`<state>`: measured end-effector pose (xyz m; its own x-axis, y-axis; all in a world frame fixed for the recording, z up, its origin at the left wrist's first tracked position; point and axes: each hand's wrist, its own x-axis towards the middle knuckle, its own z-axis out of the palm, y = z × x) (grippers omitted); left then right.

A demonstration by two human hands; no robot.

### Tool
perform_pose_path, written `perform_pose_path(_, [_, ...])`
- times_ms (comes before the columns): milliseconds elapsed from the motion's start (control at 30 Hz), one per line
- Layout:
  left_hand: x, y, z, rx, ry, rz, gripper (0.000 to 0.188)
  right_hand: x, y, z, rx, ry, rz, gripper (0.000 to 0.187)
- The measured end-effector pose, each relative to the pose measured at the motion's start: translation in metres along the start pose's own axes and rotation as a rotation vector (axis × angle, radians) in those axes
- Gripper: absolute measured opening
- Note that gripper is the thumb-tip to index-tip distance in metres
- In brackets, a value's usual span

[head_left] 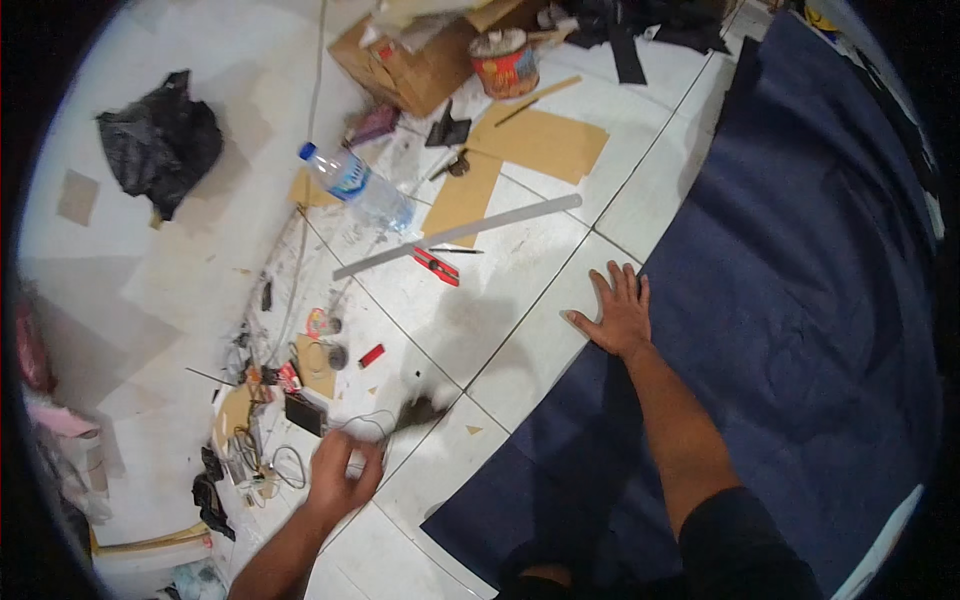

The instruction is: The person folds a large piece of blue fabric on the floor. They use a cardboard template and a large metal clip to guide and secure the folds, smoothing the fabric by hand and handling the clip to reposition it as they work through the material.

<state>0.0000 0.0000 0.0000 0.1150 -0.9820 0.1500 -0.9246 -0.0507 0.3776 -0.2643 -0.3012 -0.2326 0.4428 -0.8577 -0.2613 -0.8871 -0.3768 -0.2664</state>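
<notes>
My right hand [622, 318] lies flat with its fingers spread, partly on the white tiles and partly on the edge of a large dark navy sheet of fabric [790, 270]. Lower left, my left hand [345, 472] is raised over the tiles, its fingers curled and the tips pressed together; what they hold, if anything, cannot be made out. A dark blurred patch [420, 411] shows just beyond its fingertips. Near it are a thin pale cord [368, 416], a dark flat rectangular object [305, 414] and a small red lighter [371, 356].
Farther ahead lie a grey metal ruler [470, 234], a red cutter knife [436, 267], a water bottle [365, 192] and tan cardboard pieces [550, 140]. A red can [503, 64] stands beside a cardboard box [415, 75]. A black plastic bag [162, 142] sits far left.
</notes>
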Motion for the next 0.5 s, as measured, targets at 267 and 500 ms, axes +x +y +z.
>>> perform_pose_path(267, [-0.498, 0.130, -0.064, -0.001, 0.345, -1.072, 0.019, -0.248, -0.003, -0.038, 0.566, 0.430, -0.442, 0.051])
perform_pose_path(500, [-0.627, 0.155, -0.029, -0.087, 0.304, -1.290, 0.019, -0.522, 0.110, -0.037, 0.413, -0.173, -0.255, 0.037])
